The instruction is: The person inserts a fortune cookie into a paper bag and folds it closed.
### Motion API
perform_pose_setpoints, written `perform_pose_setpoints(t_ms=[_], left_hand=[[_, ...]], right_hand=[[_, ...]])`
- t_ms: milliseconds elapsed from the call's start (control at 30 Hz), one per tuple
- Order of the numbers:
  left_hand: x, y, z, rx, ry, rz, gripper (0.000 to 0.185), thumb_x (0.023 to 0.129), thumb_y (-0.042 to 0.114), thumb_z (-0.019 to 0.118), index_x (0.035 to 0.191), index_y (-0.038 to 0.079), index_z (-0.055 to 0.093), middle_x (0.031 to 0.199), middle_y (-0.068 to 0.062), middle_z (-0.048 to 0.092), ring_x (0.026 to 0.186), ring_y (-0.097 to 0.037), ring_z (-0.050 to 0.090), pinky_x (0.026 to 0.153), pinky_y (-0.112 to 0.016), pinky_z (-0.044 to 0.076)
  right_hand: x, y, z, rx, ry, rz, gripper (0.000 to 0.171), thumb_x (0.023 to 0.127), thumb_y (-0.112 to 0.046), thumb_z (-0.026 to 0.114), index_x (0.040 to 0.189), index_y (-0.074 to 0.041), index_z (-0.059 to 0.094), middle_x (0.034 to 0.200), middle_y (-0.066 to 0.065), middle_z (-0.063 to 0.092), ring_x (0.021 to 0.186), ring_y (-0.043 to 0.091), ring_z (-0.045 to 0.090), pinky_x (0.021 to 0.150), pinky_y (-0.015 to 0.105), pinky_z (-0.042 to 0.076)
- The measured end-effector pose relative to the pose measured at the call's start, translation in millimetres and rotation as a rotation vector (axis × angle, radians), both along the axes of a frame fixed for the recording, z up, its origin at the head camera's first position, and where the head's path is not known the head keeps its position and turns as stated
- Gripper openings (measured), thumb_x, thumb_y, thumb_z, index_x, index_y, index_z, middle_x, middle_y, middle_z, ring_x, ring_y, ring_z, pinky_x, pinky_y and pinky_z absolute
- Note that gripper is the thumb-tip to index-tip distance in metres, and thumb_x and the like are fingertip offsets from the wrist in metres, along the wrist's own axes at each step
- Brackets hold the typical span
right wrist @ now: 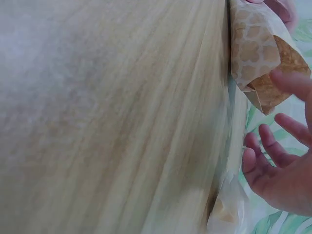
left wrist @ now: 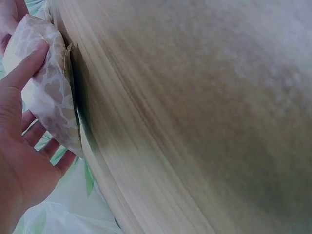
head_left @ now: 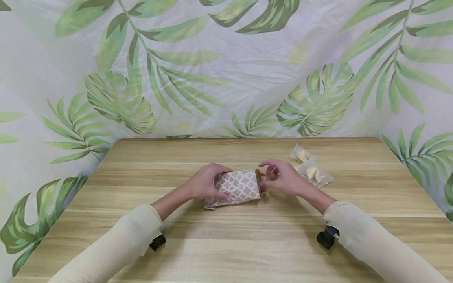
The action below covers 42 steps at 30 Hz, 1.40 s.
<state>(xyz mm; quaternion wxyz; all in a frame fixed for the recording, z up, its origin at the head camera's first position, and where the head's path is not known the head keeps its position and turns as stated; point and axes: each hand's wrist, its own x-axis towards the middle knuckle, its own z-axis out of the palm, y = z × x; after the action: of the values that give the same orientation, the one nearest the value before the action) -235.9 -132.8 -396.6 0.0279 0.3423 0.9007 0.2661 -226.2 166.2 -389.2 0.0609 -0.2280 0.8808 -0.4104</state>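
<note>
Wooden table (head_left: 247,243) filled the lower view, its far edge running against the leaf-print backdrop (head_left: 226,70), which also closed in left and right. Front half of the tabletop lay bare wood below the forearms, plenty of open room there; bare strip also between the hands and the far edge.

Patterned paper bag (head_left: 238,188) lay on its side at mid-table, long axis left-right, bottom end left, open mouth right. Brown kraft with white lattice print, plain brown inside showing at the mouth (right wrist view (right wrist: 273,87) showed that inner face best). Looked puffed, creased at the lower left corner.

Left hand (head_left: 205,182) gripped the bag's left end, thumb along the near side, fingers curled over the top. Right hand (head_left: 283,179) was at the mouth, fingertips curled at the mouth's edge; whether it actually pinched the paper, cannot tell. In the right wrist view its fingers looked spread and loose.

Two clear wrapped fortune cookies (head_left: 311,169) lay just right of the right hand, touching each other, near the far right.
</note>
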Motion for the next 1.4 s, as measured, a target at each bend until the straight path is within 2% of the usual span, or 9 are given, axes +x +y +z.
perform_pose_setpoints(t_ms=[100, 233, 367, 600, 867, 1133, 1400], left_hand=[[0.7, 0, 0.3, 0.004, 0.009, -0.008, 0.088, 0.065, 0.042, 0.099, 0.135, 0.001, 0.065, 0.131, -0.013, 0.069, 0.116, -0.029, 0.06, 0.102, -0.048, 0.05], [1.0, 0, 0.6, 0.004, 0.016, -0.01, 0.088, 0.065, 0.042, 0.099, 0.135, 0.001, 0.065, 0.131, -0.012, 0.069, 0.116, -0.029, 0.061, 0.102, -0.048, 0.05], [1.2, 0, 0.9, 0.003, 0.016, -0.003, 0.087, 0.065, 0.042, 0.099, 0.135, 0.001, 0.065, 0.132, -0.012, 0.069, 0.116, -0.029, 0.061, 0.102, -0.047, 0.05], [1.4, -2, 1.2, -0.013, 0.01, 0.022, 0.087, 0.066, 0.042, 0.098, 0.136, 0.001, 0.065, 0.132, -0.013, 0.069, 0.115, -0.029, 0.061, 0.1, -0.048, 0.051], [0.6, -2, 1.0, -0.018, 0.016, 0.019, 0.087, 0.067, 0.043, 0.097, 0.135, 0.0, 0.065, 0.131, -0.014, 0.069, 0.113, -0.03, 0.061, 0.099, -0.048, 0.052], [-0.2, -2, -1.2, -0.022, 0.014, 0.016, 0.087, 0.067, 0.043, 0.097, 0.135, 0.0, 0.065, 0.131, -0.014, 0.069, 0.113, -0.029, 0.061, 0.098, -0.047, 0.052], [0.5, -1, 0.2, -0.026, 0.008, 0.027, 0.087, 0.067, 0.042, 0.097, 0.135, 0.0, 0.065, 0.131, -0.014, 0.069, 0.112, -0.028, 0.061, 0.097, -0.046, 0.052]], right_hand=[[-2.7, -5, 0.3, 0.006, 0.075, -0.022, 0.038, 0.089, -0.002, 0.078, 0.125, 0.004, 0.066, 0.1, 0.017, 0.068, 0.089, 0.028, 0.066, 0.08, 0.041, 0.055], [-5.9, -9, 0.4, -0.014, 0.095, -0.034, 0.03, 0.09, 0.003, 0.074, 0.119, 0.005, 0.068, 0.096, 0.015, 0.07, 0.087, 0.026, 0.067, 0.079, 0.039, 0.056], [-6.2, -9, 1.3, -0.028, 0.064, -0.031, 0.031, 0.089, 0.002, 0.075, 0.119, 0.004, 0.069, 0.095, 0.013, 0.071, 0.086, 0.025, 0.067, 0.077, 0.035, 0.055], [-4.6, 3, 4.7, 0.007, 0.053, -0.019, 0.038, 0.089, -0.006, 0.078, 0.124, 0.004, 0.067, 0.101, 0.015, 0.07, 0.09, 0.026, 0.067, 0.08, 0.038, 0.055], [-4.6, 20, 5.4, 0.026, 0.086, -0.02, 0.041, 0.086, -0.004, 0.08, 0.124, 0.005, 0.067, 0.103, 0.019, 0.07, 0.089, 0.027, 0.067, 0.078, 0.039, 0.055], [-0.9, 32, 11.1, 0.022, 0.081, -0.043, 0.042, 0.087, -0.004, 0.081, 0.125, 0.006, 0.066, 0.107, 0.021, 0.07, 0.096, 0.035, 0.067, 0.082, 0.045, 0.056], [1.3, 42, 19.9, 0.02, 0.15, -0.053, 0.039, 0.087, -0.002, 0.079, 0.123, 0.006, 0.068, 0.107, 0.024, 0.07, 0.095, 0.038, 0.068, 0.081, 0.05, 0.056]])
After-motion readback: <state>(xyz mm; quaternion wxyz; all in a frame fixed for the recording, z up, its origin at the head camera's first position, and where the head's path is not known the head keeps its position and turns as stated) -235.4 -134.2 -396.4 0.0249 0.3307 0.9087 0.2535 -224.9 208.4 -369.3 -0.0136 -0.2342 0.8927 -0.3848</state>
